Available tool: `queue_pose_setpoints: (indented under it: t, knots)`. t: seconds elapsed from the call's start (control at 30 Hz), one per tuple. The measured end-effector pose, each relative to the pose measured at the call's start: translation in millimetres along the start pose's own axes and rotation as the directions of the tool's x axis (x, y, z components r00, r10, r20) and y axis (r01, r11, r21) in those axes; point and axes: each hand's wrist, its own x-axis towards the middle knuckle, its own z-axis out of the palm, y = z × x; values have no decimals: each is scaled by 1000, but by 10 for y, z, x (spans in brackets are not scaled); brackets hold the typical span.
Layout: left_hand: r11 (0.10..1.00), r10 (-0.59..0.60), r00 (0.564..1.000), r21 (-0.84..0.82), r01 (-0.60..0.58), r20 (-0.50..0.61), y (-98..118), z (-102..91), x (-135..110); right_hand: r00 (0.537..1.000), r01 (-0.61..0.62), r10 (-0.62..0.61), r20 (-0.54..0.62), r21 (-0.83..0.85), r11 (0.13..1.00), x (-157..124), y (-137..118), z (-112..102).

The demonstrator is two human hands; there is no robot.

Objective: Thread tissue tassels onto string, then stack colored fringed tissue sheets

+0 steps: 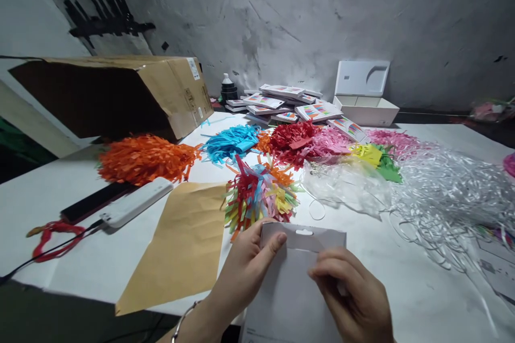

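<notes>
A flat white box (298,289) with a hang-hole tab at its top stands tilted at the table's front edge. My left hand (251,262) grips its upper left corner, thumb on the near face and fingers behind. In front of the box's right side, my right hand (350,292) is closed with its fingers curled together. A small pale bit shows between those fingers, too hidden to name. Just beyond the box lies a bundle of multicoloured paper strips (261,193). To the left is a sheet of brown paper (189,246).
Orange (148,159), blue (231,142) and red strip bundles (292,139) line the table, with white strings (454,193) at right. Behind are stacked flat boxes (281,102), an open white box (366,110) and a carton (185,91). A white power bank (137,202) lies left.
</notes>
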Motion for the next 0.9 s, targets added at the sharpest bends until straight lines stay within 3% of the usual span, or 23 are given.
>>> queue_pose_setpoints:
  t: [0.13,0.3,0.43,0.6,0.77,0.9]
  knots:
    - [999,-28,1000,-32,28,-3,19,-11,-7,999,-28,28,19,42,999,-34,-36,-64]
    - [999,12,1000,33,-11,-4,48,18,-43,966,-226,226,130,-9,974,92,-7,-81]
    - [999,26,1000,44,-27,5,73,31,-53,930,-313,318,187,-56,948,133,1,-51]
    - [999,26,1000,46,-26,17,84,25,-52,920,-337,346,184,-80,938,123,8,-31]
    - [998,28,999,63,-30,32,59,14,-42,885,-384,388,258,-69,921,138,14,-48]
    - [998,18,999,65,-20,34,47,20,-36,927,-312,327,184,-104,944,134,14,-28]
